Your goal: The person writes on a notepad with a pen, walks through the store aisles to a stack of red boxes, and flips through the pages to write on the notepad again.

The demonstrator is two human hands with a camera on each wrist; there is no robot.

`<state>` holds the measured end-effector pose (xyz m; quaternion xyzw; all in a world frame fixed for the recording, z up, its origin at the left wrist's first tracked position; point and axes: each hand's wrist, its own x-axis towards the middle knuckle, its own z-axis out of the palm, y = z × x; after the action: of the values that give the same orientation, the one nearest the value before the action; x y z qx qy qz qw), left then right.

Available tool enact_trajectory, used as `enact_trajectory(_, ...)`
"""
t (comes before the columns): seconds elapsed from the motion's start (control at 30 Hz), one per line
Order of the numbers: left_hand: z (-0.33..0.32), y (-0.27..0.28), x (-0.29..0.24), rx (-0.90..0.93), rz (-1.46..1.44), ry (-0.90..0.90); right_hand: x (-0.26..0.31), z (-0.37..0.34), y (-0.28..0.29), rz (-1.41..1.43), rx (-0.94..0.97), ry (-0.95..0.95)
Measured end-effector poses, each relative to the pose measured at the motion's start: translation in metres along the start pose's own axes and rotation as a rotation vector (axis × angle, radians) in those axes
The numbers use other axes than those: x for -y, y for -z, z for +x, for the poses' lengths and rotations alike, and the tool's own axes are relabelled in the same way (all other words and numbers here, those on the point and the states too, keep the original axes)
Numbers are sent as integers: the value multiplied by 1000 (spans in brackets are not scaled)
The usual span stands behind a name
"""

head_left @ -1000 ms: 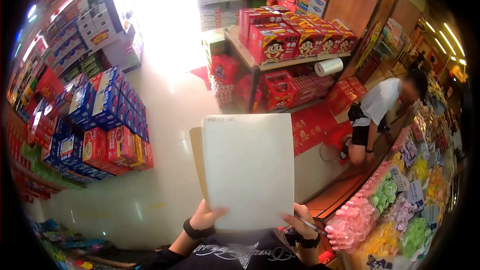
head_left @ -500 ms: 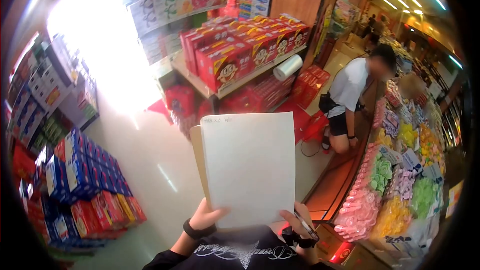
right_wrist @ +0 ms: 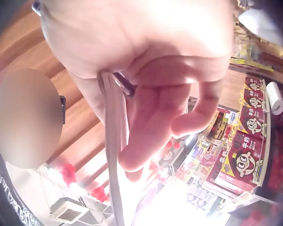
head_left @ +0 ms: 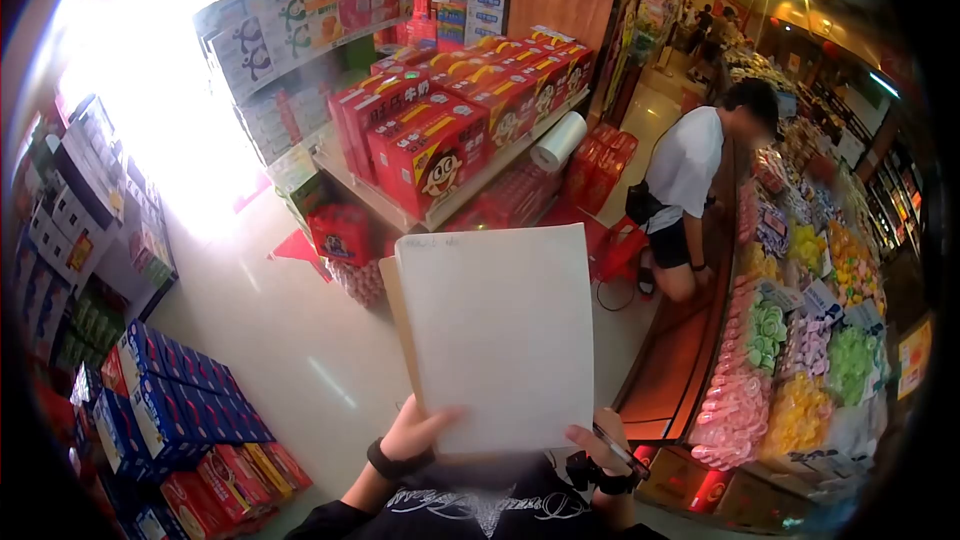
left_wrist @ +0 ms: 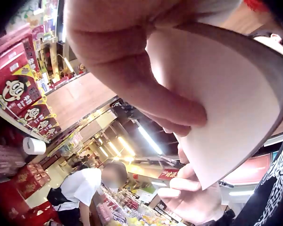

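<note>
An open notebook (head_left: 495, 330) with a blank-looking white page is held up before the chest. A tan cover (head_left: 398, 325) sticks out behind its left side, and faint handwriting (head_left: 432, 242) runs along the top left. My left hand (head_left: 418, 430) grips the lower left edge, thumb on the page. In the left wrist view, its fingers (left_wrist: 174, 106) lie along the underside of the notebook. My right hand (head_left: 602, 448) pinches the lower right edge and also holds a pen (head_left: 620, 452). The right wrist view shows the notebook's edge (right_wrist: 114, 155) between thumb and fingers.
Red milk cartons (head_left: 430, 150) fill a shelf ahead, with a plastic roll (head_left: 560, 142) at its end. Blue boxes (head_left: 180, 390) are stacked at left. To the right, a person in a white shirt (head_left: 685, 160) bends beside a counter of wrapped sweets (head_left: 800, 340).
The head view has turned, so the blue boxes shift left and down and the milk shelf slides left. The notebook stays in both hands, almost unmoved relative to the body.
</note>
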<state>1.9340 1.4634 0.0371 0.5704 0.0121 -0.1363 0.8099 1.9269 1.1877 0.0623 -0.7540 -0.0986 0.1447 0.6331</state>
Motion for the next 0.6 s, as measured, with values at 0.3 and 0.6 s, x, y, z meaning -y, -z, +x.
enact_trajectory(0.3, 10, 8, -9, -23, 46, -58, 1, 21, -8, -87, -49, 48)
enact_trajectory(0.6, 14, 9, -1, -28, 27, -45, 2, 20, -6, -53, -67, 5)
